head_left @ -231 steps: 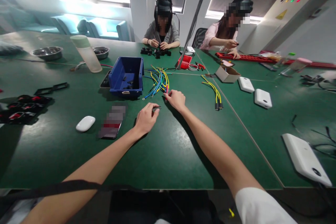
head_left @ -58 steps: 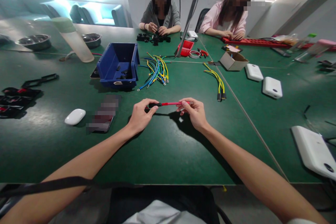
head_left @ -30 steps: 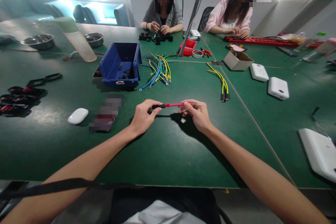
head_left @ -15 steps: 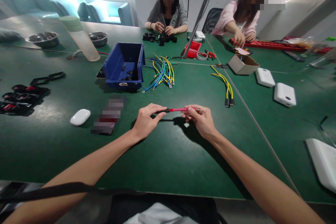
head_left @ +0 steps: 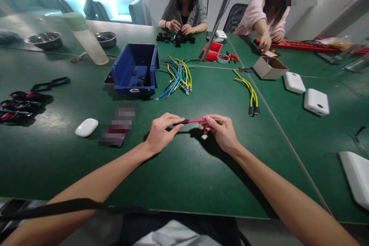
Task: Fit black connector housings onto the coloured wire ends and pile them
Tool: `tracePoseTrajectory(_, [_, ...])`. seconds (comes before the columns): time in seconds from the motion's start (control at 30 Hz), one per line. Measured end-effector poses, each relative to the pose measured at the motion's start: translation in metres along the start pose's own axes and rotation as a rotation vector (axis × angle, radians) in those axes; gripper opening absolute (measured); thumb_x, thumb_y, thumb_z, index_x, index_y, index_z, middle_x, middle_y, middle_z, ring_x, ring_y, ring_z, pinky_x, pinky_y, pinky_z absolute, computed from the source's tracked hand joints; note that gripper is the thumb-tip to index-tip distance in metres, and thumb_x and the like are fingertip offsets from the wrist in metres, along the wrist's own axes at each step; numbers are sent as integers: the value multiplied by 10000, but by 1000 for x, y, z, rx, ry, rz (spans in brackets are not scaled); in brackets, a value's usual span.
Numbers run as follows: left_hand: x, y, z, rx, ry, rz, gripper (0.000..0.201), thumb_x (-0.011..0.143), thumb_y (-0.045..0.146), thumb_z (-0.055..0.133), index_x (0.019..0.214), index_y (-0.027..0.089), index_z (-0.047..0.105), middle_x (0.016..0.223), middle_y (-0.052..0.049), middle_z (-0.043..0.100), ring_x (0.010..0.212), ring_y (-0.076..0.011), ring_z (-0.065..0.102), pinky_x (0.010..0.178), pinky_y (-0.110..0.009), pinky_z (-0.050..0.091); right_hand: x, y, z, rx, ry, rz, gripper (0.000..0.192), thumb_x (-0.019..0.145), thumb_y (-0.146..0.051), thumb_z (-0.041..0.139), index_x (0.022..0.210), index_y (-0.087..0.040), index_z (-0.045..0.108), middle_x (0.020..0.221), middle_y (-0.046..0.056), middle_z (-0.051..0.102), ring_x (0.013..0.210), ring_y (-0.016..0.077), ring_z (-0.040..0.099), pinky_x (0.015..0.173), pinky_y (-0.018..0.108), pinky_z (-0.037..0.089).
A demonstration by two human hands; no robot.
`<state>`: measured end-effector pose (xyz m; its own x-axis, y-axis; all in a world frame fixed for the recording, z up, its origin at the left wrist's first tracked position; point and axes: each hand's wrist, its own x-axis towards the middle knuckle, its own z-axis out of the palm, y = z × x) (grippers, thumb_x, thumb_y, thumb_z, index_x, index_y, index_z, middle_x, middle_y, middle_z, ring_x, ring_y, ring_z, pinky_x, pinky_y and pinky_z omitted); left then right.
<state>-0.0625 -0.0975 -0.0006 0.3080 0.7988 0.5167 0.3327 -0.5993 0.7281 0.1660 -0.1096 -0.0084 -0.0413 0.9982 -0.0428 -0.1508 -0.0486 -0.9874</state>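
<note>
Both hands are closed on a short red wire (head_left: 195, 120), held level just above the green desk (head_left: 178, 177) in front of the person. The left hand (head_left: 161, 133) pinches the black sleeve at the wire's left end between thumb and fingertips; the right hand (head_left: 221, 132) grips the other end in the same manner. In my judgement the wire is light and limp, liable to sag or twist if held at one end only, so a hold at both ends, close to the terminals, is the sound one. A small pale scrap (head_left: 204, 137) lies on the desk directly beneath. Open desk lies under and toward the person; the near edge is well clear. Beyond, near but apart, lie a bundle of coloured wires (head_left: 178, 78) and a blue bin (head_left: 135, 70); a white mouse (head_left: 86, 127) sits to the left.
</note>
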Motion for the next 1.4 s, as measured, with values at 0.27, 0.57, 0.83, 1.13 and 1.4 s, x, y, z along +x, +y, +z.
tracePoseTrajectory(0.27, [1,2,2,-137,-30,-211,188,817,253,699,990,198,748,980,-67,739,892,-181,684,823,-324,552,2,-1,1,28,-22,11,250,773,-405,739,881,-180,728,769,55,732,679,170,690,562,256,516])
tracePoseTrajectory(0.57, [2,4,3,-483,-72,-458,253,778,231,682,1014,154,731,1024,-93,736,867,-210,705,808,-344,553,4,1,-1,62,-14,3,233,773,-387,746,868,-175,728,760,49,725,665,148,681,555,227,501])
tracePoseTrajectory(0.83, [7,6,0,-1027,-25,-699,297,741,204,695,1020,105,717,986,-121,723,822,-180,678,705,-258,489,6,-3,-2,169,12,65,264,745,-398,770,861,-166,718,754,51,712,632,122,656,543,207,483])
tracePoseTrajectory(1.13, [8,8,0,-1049,-34,-769,295,699,135,744,992,108,743,991,-112,724,816,-155,664,682,-230,463,6,-2,-4,158,6,54,292,735,-414,776,881,-171,710,776,51,706,635,120,648,547,216,488])
tracePoseTrajectory(1.4, [7,8,1,-972,-81,-728,320,699,176,770,1015,126,751,1039,-125,725,845,-160,660,689,-232,466,6,-3,-3,139,-15,55,280,743,-407,771,886,-175,705,773,48,710,629,115,650,554,214,490])
